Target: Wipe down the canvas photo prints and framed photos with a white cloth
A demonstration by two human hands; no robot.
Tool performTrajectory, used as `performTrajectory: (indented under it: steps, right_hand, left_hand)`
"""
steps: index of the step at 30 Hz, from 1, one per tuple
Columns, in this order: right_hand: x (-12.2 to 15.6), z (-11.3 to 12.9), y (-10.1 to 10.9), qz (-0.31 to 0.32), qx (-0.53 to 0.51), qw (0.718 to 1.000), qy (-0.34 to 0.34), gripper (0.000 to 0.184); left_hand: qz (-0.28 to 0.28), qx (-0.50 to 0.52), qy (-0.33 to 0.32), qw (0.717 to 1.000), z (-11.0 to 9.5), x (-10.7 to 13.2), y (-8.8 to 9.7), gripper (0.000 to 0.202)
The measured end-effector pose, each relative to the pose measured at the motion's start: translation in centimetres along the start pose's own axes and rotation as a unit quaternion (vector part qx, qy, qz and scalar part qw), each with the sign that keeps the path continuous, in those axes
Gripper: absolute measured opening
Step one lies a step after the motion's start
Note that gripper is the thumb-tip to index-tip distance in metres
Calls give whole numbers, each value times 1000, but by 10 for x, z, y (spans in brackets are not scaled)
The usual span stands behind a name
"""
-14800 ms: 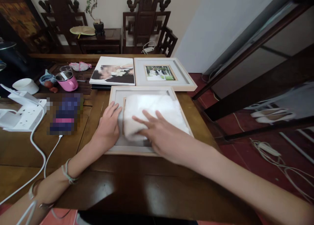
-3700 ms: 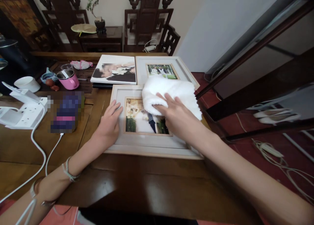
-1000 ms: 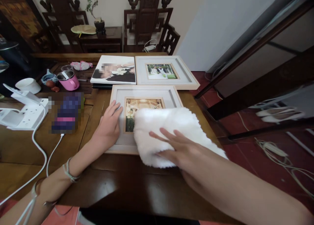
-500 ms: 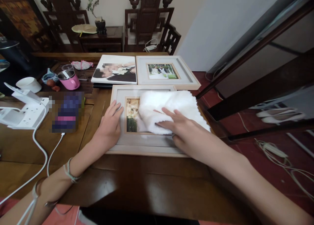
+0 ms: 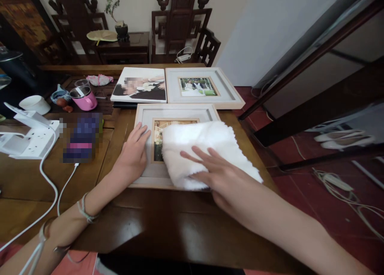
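Note:
A picture frame (image 5: 177,111) with pale wood edges and a grey mat lies flat on the wooden table in front of me. Its photo is partly covered by a folded, fluffy white cloth (image 5: 207,135). My left hand (image 5: 133,157) grips the frame's left edge, fingers over the top; the thumb is hidden. On the right half of the frame, my right hand (image 5: 217,169) holds the cloth, with fingers spread across it and some tucked at its near fold. The cloth overhangs the frame's right side and reaches its near edge.
Behind lie a second framed photo (image 5: 204,103) and a white-edged photo panel (image 5: 139,83). To the left are a blurred phone (image 5: 82,137) on a cable, a white power strip (image 5: 37,141), a pink mug (image 5: 85,101) and a white cup (image 5: 35,104). White shoes (image 5: 345,139) stand at right.
My right hand has moved the white cloth toward me and slightly left, down to the frame's near edge. More of the frame's upper part shows. My left hand stays put.

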State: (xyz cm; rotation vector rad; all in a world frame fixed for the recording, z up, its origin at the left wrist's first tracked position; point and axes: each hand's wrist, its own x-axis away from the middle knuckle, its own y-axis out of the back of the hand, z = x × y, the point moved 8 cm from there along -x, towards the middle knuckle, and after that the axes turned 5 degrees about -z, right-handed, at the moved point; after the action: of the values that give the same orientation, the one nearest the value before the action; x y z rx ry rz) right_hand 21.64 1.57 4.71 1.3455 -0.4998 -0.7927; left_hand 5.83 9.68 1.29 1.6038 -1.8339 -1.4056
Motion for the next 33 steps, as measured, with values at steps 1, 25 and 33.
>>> performTrajectory:
  steps: [1,25,33]
  right_hand:
    - [4,4,0,0,-5,1000,5,60]
    - [-22,-13,2,36,75,995,-47,56]
    - [11,22,8,30,-9,999,16,54]
  left_hand:
    - [1,0,1,1000,0,0,0,52]
    - [1,3,-9,1000,4,-1,0,51]
    - [-5,6,-33,999,4,0,1,53]
